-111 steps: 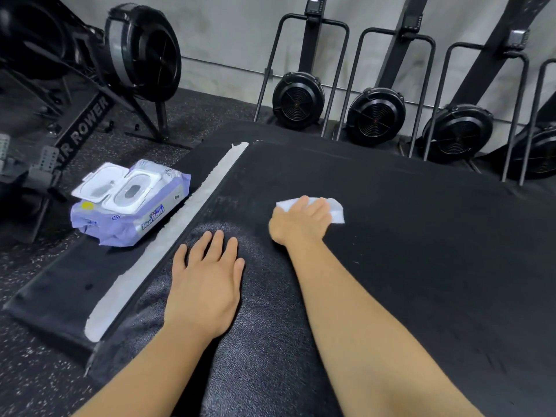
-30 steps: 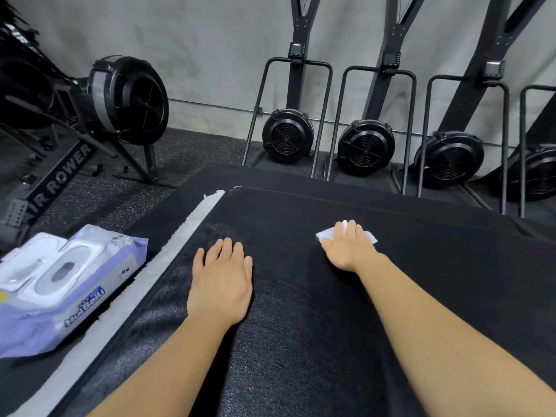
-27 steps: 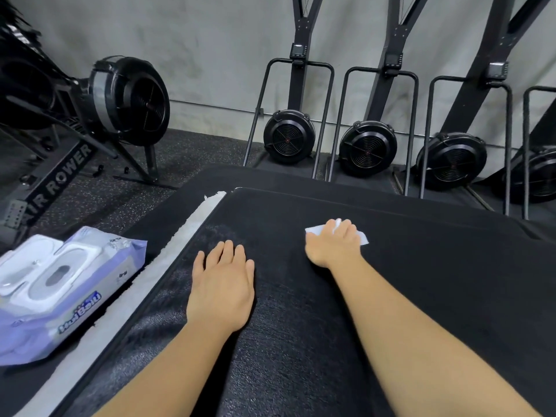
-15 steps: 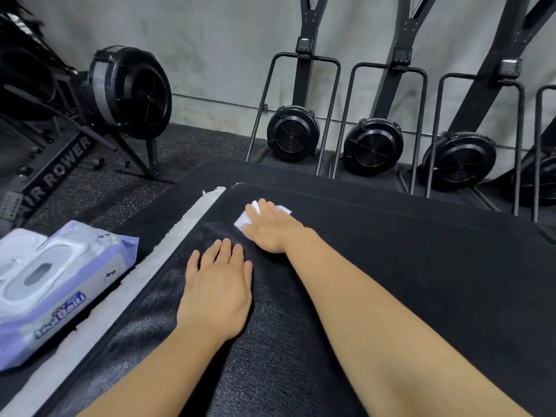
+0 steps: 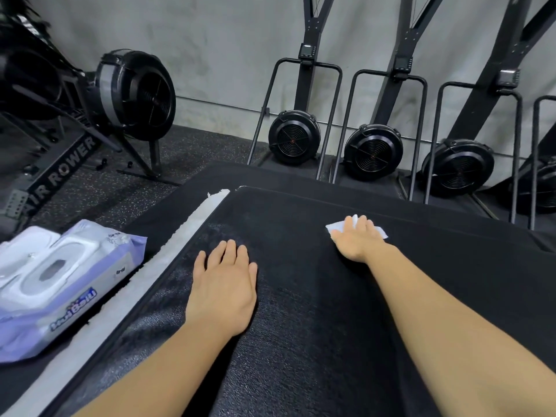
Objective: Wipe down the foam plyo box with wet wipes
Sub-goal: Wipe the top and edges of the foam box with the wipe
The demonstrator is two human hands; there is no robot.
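Swept back right, my flat right hand [image 5: 358, 240] presses the wipe [image 5: 333, 227] mid-pass, left hand [image 5: 222, 284] flat on box [image 5: 301, 341]; right side next

Two hands [image 5: 222, 284] [image 5: 358, 239], one wipe [image 5: 333, 227], one wipes pack [image 5: 60, 284], one foam box [image 5: 301, 326], one rower [image 5: 135, 97], four fan machines [image 5: 294, 136] [image 5: 373, 152] [image 5: 457, 168] [image 5: 549, 188]

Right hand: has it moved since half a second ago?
Yes. The right hand slid its wipe rightward, away from the far left corner of the box.
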